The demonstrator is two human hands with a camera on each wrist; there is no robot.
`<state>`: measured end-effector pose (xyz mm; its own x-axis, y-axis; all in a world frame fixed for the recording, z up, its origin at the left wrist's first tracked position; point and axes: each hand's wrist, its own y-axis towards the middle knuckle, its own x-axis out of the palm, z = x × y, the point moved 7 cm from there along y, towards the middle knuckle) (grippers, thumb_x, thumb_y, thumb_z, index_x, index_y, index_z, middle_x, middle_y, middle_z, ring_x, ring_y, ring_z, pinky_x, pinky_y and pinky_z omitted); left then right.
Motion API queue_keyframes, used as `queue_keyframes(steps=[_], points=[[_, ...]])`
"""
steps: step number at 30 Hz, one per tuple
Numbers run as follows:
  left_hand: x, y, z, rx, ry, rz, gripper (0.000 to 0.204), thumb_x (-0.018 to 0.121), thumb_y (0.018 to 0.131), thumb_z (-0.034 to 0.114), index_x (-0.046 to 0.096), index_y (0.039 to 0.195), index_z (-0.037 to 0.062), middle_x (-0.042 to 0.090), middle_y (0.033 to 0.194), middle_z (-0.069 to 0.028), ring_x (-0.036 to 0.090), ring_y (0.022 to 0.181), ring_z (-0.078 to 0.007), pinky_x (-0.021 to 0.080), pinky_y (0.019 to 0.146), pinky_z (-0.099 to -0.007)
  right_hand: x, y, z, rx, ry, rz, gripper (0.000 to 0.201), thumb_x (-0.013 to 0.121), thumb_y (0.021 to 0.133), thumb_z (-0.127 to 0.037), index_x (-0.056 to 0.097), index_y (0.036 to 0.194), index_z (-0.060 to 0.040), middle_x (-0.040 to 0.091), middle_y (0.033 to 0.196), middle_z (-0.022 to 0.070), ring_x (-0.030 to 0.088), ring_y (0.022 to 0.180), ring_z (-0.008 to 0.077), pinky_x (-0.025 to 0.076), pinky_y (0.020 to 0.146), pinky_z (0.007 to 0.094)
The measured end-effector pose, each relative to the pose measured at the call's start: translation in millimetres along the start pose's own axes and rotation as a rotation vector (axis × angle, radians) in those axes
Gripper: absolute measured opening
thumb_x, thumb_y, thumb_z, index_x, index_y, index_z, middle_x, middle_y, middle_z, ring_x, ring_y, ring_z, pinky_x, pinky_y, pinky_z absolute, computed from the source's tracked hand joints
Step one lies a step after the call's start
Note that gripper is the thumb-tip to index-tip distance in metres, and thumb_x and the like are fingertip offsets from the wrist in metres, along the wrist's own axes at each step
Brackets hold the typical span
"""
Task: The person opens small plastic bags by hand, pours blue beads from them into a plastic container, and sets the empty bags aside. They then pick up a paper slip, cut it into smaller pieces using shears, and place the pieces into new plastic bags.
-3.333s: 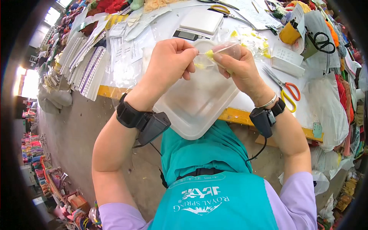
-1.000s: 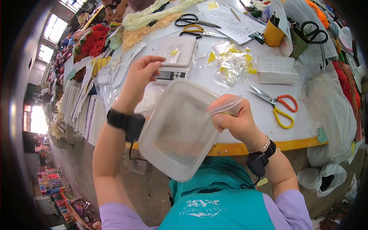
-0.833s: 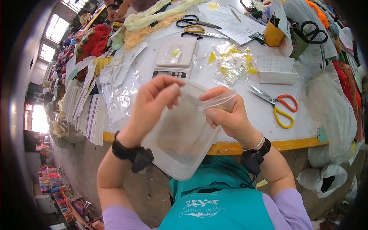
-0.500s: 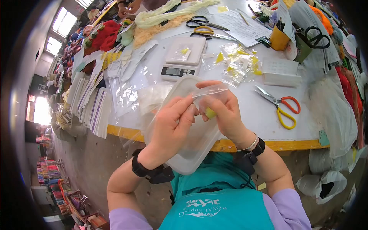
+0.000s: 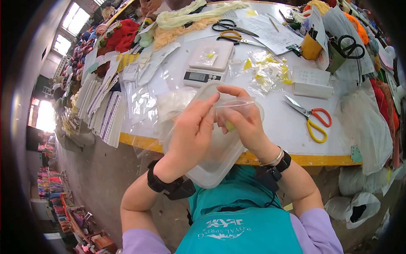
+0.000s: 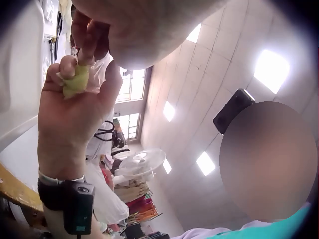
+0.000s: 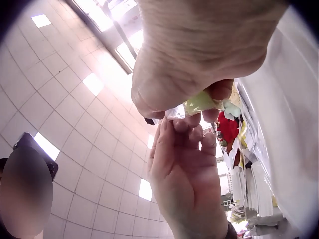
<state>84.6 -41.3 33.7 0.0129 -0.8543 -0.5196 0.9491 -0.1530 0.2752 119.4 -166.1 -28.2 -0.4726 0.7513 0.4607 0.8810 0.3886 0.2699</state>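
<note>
- Left hand [image 5: 192, 127] is up at the mouth of the small clear bag [image 5: 237, 103], fingers [image 5: 207, 106] pinching its top edge; a second ago it was out over the scale [image 5: 210, 61], away from the bag
- Clear tub [image 5: 211, 165] sits under both hands, tilted over the tabletop [image 5: 279, 122] edge; held much as it was a second ago, though what bears it I cannot tell
- Right hand [image 5: 245, 122] is curled round the bag's lower part, thumb and fingers [image 5: 230, 114] pinching a yellow tuft [image 5: 230, 125] through the plastic; grip unchanged over the last second
- Judgement: with both hands now meeting on the bag, the work looks to be closing or smoothing its mouth with the tuft inside; whether the strip is sealed I cannot tell
- Left wrist view shows the right hand [image 6: 75, 114] from below, yellow tuft [image 6: 76, 82] plainly pinched between thumb and fingers, clearer than from the head view
- Right wrist view shows the tuft [image 7: 202, 102] wedged under the right hand [image 7: 199, 55], the left hand [image 7: 184, 164] rising to meet it, fingertips touching the bag
- Only the head view shows the surroundings: a filled bag lying on the scale, a pile of filled bags [image 5: 268, 70] beyond, orange-handled scissors [image 5: 313, 118] to the right, well apart from the hands
</note>
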Motion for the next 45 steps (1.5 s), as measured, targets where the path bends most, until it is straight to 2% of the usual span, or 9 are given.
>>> queue_keyframes(steps=[3, 7, 13, 19, 27, 30, 34, 37, 45], points=[[6.7, -3.3, 3.3, -0.035, -0.123, -0.090, 0.032, 0.053, 0.104, 0.005, 0.063, 0.133, -0.0038, 0.058, 0.096, -0.0052, 0.059, 0.082, -0.0106, 0.048, 0.070, -0.0251, 1.4, 1.3, -0.9, -0.026, -0.019, -0.012, 0.046, 0.059, 0.100, -0.013, 0.046, 0.141, 0.0031, 0.064, 0.100, 0.0050, 0.060, 0.080, 0.0083, 0.051, 0.065, 0.0249], [-0.9, -3.4, -0.5, -0.032, -0.224, 0.009, 0.025, 0.059, 0.101, 0.006, 0.067, 0.121, -0.0043, 0.065, 0.097, -0.0092, 0.063, 0.084, -0.0162, 0.050, 0.070, -0.0281, 4.6, -2.9, -3.1, 0.026, 0.027, -0.057, 0.042, 0.062, 0.100, -0.015, 0.053, 0.137, 0.0016, 0.065, 0.107, 0.0052, 0.063, 0.086, 0.0094, 0.053, 0.072, 0.0254], [-11.2, -7.9, -2.7, 0.003, -0.223, 0.125, 0.017, 0.061, 0.102, 0.009, 0.069, 0.112, -0.0008, 0.064, 0.101, -0.0066, 0.061, 0.089, -0.0132, 0.050, 0.074, -0.0271, -8.8, 0.7, -24.3, -0.260, -0.345, -0.003, 0.025, 0.072, 0.095, -0.013, 0.069, 0.117, -0.0024, 0.069, 0.109, 0.0043, 0.064, 0.097, 0.0099, 0.052, 0.086, 0.0248], [-8.8, -13.1, -1.4, -0.003, -0.212, 0.130, 0.013, 0.067, 0.098, 0.010, 0.070, 0.108, 0.0012, 0.067, 0.100, -0.0050, 0.063, 0.090, -0.0130, 0.051, 0.078, -0.0283, -12.0, -8.4, -22.5, -0.094, -0.231, 0.060, 0.011, 0.074, 0.093, -0.006, 0.071, 0.103, -0.0006, 0.072, 0.094, 0.0003, 0.066, 0.090, 0.0072, 0.054, 0.079, 0.0236], [-1.5, -20.2, 7.8, -0.033, -0.238, 0.064, 0.011, 0.073, 0.093, 0.008, 0.071, 0.100, 0.0011, 0.070, 0.095, -0.0048, 0.065, 0.086, -0.0134, 0.051, 0.076, -0.0276, -6.4, -25.0, -39.0, -0.111, -0.283, 0.052, 0.011, 0.075, 0.092, -0.005, 0.071, 0.101, 0.0000, 0.071, 0.090, 0.0005, 0.062, 0.080, 0.0051, 0.052, 0.072, 0.0223], [0.9, -22.1, 10.1, 0.051, -0.205, 0.029, 0.009, 0.072, 0.096, 0.007, 0.068, 0.101, -0.0001, 0.064, 0.095, -0.0006, 0.058, 0.086, -0.0065, 0.048, 0.077, -0.0226, -3.7, -30.7, -46.1, -0.150, -0.362, 0.042, 0.010, 0.075, 0.092, -0.004, 0.072, 0.100, 0.0002, 0.071, 0.090, 0.0006, 0.062, 0.079, 0.0052, 0.052, 0.071, 0.0221], [1.2, -27.6, 17.2, 0.085, -0.179, 0.011, 0.011, 0.072, 0.095, 0.006, 0.068, 0.102, -0.0012, 0.064, 0.094, -0.0014, 0.059, 0.086, -0.0071, 0.048, 0.077, -0.0225, 0.5, -40.1, -57.0, -0.194, -0.504, 0.003, 0.011, 0.075, 0.091, -0.004, 0.072, 0.101, 0.0005, 0.072, 0.091, 0.0009, 0.063, 0.081, 0.0054, 0.053, 0.072, 0.0223], [0.9, -33.3, 20.5, 0.050, -0.252, 0.056, 0.010, 0.072, 0.094, 0.004, 0.070, 0.102, -0.0010, 0.066, 0.094, -0.0030, 0.061, 0.085, -0.0087, 0.050, 0.076, -0.0234, 0.9, -43.7, -50.5, -0.044, -0.264, 0.044, 0.013, 0.076, 0.091, -0.004, 0.071, 0.103, 0.0007, 0.072, 0.092, 0.0013, 0.065, 0.084, 0.0056, 0.055, 0.076, 0.0223], [-8.7, -40.9, 21.5, 0.059, -0.291, 0.117, 0.010, 0.073, 0.092, 0.003, 0.074, 0.102, 0.0021, 0.069, 0.093, -0.0048, 0.066, 0.081, -0.0109, 0.053, 0.074, -0.0249, 9.8, -45.8, -50.3, -0.107, -0.285, 0.030, 0.016, 0.076, 0.091, -0.004, 0.070, 0.106, 0.0010, 0.074, 0.095, 0.0029, 0.068, 0.085, 0.0068, 0.057, 0.076, 0.0228]])
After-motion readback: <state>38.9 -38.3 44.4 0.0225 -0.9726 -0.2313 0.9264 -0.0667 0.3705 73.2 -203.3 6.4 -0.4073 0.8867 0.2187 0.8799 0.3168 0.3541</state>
